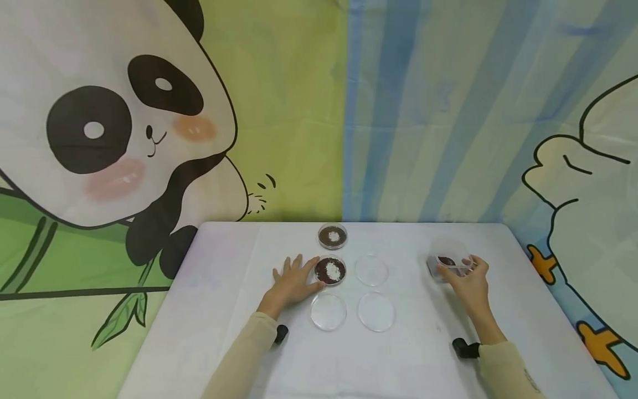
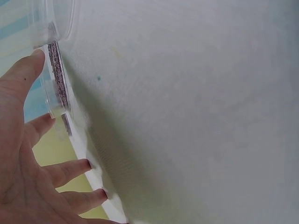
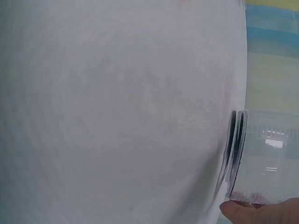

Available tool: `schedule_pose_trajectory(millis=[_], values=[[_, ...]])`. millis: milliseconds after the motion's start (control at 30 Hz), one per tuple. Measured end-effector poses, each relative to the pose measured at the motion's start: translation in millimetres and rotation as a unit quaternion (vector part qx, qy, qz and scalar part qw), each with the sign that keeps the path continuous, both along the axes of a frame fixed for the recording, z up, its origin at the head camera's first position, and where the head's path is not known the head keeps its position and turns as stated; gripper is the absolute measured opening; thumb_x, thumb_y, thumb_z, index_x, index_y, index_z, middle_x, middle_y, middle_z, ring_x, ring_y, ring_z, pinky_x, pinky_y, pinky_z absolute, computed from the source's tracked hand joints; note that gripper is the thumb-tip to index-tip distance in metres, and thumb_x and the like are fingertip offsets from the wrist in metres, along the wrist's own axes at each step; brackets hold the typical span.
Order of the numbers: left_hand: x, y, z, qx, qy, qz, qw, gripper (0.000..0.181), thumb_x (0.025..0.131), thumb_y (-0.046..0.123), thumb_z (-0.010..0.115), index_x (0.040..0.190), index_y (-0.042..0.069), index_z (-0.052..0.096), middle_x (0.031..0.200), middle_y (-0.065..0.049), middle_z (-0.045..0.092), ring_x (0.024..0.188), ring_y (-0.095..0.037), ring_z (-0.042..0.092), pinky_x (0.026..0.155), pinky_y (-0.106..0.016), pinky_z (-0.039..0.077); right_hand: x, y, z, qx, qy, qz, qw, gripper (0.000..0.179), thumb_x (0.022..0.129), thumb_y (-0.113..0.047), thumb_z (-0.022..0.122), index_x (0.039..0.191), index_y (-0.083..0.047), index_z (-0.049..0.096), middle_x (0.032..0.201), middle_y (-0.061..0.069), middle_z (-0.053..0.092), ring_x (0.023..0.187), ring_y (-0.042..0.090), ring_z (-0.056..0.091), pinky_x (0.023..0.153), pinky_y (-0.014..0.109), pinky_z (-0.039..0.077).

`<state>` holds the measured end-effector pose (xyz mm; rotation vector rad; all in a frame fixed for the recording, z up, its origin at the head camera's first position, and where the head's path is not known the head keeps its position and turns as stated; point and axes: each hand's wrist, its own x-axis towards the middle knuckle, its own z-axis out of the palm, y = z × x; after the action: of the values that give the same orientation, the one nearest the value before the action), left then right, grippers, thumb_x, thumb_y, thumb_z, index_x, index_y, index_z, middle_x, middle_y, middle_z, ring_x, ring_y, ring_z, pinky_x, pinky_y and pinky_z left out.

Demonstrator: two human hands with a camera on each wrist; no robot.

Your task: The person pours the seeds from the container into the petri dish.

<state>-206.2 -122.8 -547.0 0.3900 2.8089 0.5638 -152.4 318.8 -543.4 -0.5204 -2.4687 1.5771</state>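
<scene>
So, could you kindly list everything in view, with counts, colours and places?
Table: 1, white, under everything
Filled dishes: 2, dark brown with white centres, one at the far edge, one in front of it
Round clear pieces: 3, colourless, mid-table; dishes or lids, I can't tell
Container: 1, clear with dark layers at its base, table's right side
Backdrop: 1, green and blue-striped, behind; panda left, white figure right
Sleeves: 2, beige, on both arms
Wrist devices: 2, black, one per wrist
Left hand: 1, bare, touching the nearer filled dish
Right hand: 1, bare, holding the container
</scene>
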Motion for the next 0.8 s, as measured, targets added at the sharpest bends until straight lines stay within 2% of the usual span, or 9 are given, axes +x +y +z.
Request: schedule_pose_trajectory(millis=[133, 200, 267, 333, 467, 567, 700, 733, 800], values=[[2.4, -0.9, 0.9, 0.0, 0.001, 0.002, 1.0, 0.077, 0.09, 0.066, 0.059, 0.157, 0.037, 0.032, 0.162, -0.022, 0.021, 0.145, -0.054, 0.01, 0.104, -0.08, 0.008, 1.0, 1.5, -3.4, 0.016, -0.003, 0.014, 0.9998, 0.111, 0.088, -0.045, 0.076, 0.156, -0.009, -0.004, 0.152, 0.027, 0.028, 0.131, 0.045, 0.038, 0.084, 0.03, 0.046], [3.3, -2.0, 2.3, 0.0, 0.001, 0.003, 1.0, 0.077, 0.09, 0.066, 0.059, 0.157, 0.037, 0.032, 0.162, -0.022, 0.021, 0.145, -0.054, 0.01, 0.104, -0.079, 0.008, 0.6, 0.9, -4.8, 0.026, -0.002, 0.022, 0.9994, 0.113, 0.088, -0.043, 0.077, 0.157, -0.009, -0.006, 0.151, 0.03, 0.028, 0.128, 0.046, 0.04, 0.079, 0.026, 0.046], [4.1, -3.3, 3.5, -0.003, -0.002, 0.004, 1.0, 0.077, 0.091, 0.066, 0.059, 0.157, 0.038, 0.031, 0.162, -0.022, 0.02, 0.145, -0.054, 0.01, 0.104, -0.079, 0.008, 0.0, -0.4, -5.8, 0.03, -0.001, 0.031, 0.9991, 0.115, 0.088, -0.04, 0.078, 0.157, -0.007, -0.007, 0.151, 0.033, 0.026, 0.129, 0.048, 0.039, 0.084, 0.032, 0.048], [4.8, -4.3, 4.3, -0.006, -0.004, 0.004, 1.0, 0.077, 0.091, 0.066, 0.059, 0.157, 0.038, 0.031, 0.162, -0.022, 0.02, 0.145, -0.054, 0.01, 0.104, -0.079, 0.008, -0.5, -1.8, -5.2, 0.046, 0.009, 0.037, 0.9982, 0.116, 0.087, -0.037, 0.079, 0.158, -0.005, -0.007, 0.151, 0.035, 0.021, 0.133, 0.051, 0.034, 0.094, 0.048, 0.046], [4.2, -3.3, 4.7, -0.001, -0.004, 0.002, 1.0, 0.077, 0.091, 0.065, 0.058, 0.157, 0.037, 0.031, 0.162, -0.021, 0.019, 0.145, -0.054, 0.009, 0.104, -0.079, 0.008, 0.3, -7.8, 1.4, 0.126, 0.075, 0.023, 0.989, 0.109, 0.084, -0.027, 0.084, 0.158, -0.002, 0.008, 0.152, 0.034, 0.02, 0.137, 0.052, 0.024, 0.103, 0.066, 0.031], [3.3, -1.0, 4.4, 0.001, -0.005, -0.001, 1.0, 0.077, 0.091, 0.065, 0.058, 0.157, 0.038, 0.03, 0.163, -0.021, 0.019, 0.145, -0.054, 0.009, 0.104, -0.079, 0.008, 1.5, -16.8, 6.9, 0.213, 0.191, 0.049, 0.9571, 0.094, 0.08, -0.023, 0.085, 0.151, 0.004, 0.03, 0.146, 0.035, 0.031, 0.133, 0.054, 0.027, 0.103, 0.068, 0.027], [2.4, 1.6, 4.8, -0.005, -0.007, -0.003, 1.0, 0.077, 0.091, 0.065, 0.058, 0.157, 0.038, 0.03, 0.163, -0.021, 0.019, 0.145, -0.054, 0.009, 0.104, -0.079, 0.009, 0.6, -39.2, 15.1, 0.28, 0.317, 0.151, 0.8933, 0.076, 0.08, -0.025, 0.082, 0.138, 0.011, 0.047, 0.135, 0.036, 0.043, 0.125, 0.055, 0.036, 0.098, 0.068, 0.029], [2.4, 1.9, 4.8, -0.004, -0.007, -0.003, 1.0, 0.077, 0.091, 0.065, 0.059, 0.157, 0.037, 0.03, 0.162, -0.021, 0.019, 0.145, -0.054, 0.01, 0.104, -0.079, 0.009, 0.0, -46.7, 17.4, 0.282, 0.322, 0.175, 0.8867, 0.074, 0.081, -0.023, 0.082, 0.137, 0.011, 0.048, 0.134, 0.036, 0.044, 0.124, 0.054, 0.037, 0.097, 0.068, 0.03], [2.2, 1.5, 4.3, -0.007, -0.005, -0.001, 1.0, 0.078, 0.091, 0.065, 0.059, 0.157, 0.037, 0.03, 0.162, -0.021, 0.02, 0.145, -0.054, 0.01, 0.104, -0.079, 0.009, -2.1, -61.2, 20.9, 0.28, 0.302, 0.215, 0.8855, 0.074, 0.08, -0.019, 0.085, 0.137, 0.009, 0.049, 0.135, 0.032, 0.046, 0.125, 0.051, 0.039, 0.097, 0.066, 0.033]])
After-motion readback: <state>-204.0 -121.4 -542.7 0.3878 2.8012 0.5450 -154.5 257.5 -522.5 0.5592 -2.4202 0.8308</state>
